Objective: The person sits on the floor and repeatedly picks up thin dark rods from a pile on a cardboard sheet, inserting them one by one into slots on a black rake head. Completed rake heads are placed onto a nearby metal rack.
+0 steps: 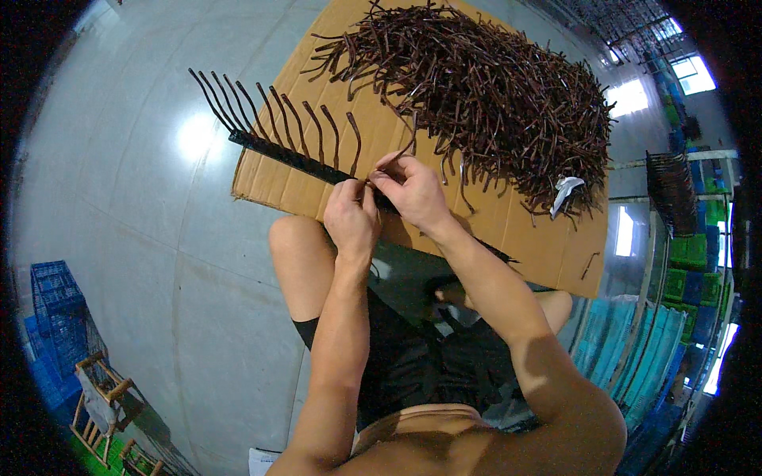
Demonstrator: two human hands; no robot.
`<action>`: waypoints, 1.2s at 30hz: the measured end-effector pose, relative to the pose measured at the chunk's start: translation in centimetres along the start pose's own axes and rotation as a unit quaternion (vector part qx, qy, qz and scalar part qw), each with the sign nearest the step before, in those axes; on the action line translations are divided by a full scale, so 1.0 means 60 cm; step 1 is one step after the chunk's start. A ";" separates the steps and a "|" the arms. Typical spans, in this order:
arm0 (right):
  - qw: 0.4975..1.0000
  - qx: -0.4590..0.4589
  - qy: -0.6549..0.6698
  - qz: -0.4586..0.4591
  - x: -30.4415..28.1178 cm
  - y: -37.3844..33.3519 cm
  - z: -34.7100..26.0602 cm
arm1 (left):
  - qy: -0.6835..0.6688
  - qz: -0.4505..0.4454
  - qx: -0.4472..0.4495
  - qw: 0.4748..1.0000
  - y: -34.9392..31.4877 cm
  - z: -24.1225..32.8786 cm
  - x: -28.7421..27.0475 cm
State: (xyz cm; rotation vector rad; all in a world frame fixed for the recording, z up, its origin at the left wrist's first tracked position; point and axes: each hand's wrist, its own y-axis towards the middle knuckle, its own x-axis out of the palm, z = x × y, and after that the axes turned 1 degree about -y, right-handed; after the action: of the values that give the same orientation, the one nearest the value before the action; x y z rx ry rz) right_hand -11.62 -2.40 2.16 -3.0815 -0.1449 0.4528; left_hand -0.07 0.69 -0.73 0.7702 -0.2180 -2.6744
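Note:
A long black bar [286, 156] lies slanted across the near left edge of a cardboard sheet. Several thin brown eyeglass temples [331, 136] stand up from it in a row, their bent tips pointing away from me. My left hand [352, 220] is closed on the bar, just right of the last standing temple. Beside it, my right hand [417, 194] pinches another brown temple [413, 136], whose tip sticks up above the fingers. Both hands' fingertips meet at the bar and hide the lower end of that temple.
A big heap of brown temples [484, 95] covers the far right of the cardboard sheet [548, 246]. White crumpled paper [565, 193] lies on the heap's near edge. Blue crates [59, 297] and a wooden stool [103, 397] stand at left; a rack with turquoise baskets [627, 349] is at right.

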 end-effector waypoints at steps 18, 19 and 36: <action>0.958 0.105 -0.224 -0.144 -0.073 0.168 -0.051 | -0.003 -0.025 -0.105 0.994 -0.007 0.012 -0.011; 0.962 0.139 -0.218 -0.088 -0.064 0.183 -0.043 | -0.034 -0.022 -0.104 0.994 -0.011 0.015 -0.008; 0.998 0.010 0.029 0.057 -0.034 -0.013 0.002 | 0.015 -0.012 0.027 0.999 -0.019 0.006 0.013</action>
State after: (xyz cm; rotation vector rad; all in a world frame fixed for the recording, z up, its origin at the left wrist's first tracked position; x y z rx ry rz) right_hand -13.69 -1.85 2.64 -3.0909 0.0369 0.3669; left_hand -1.21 1.51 -1.07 0.8325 -0.2758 -2.6872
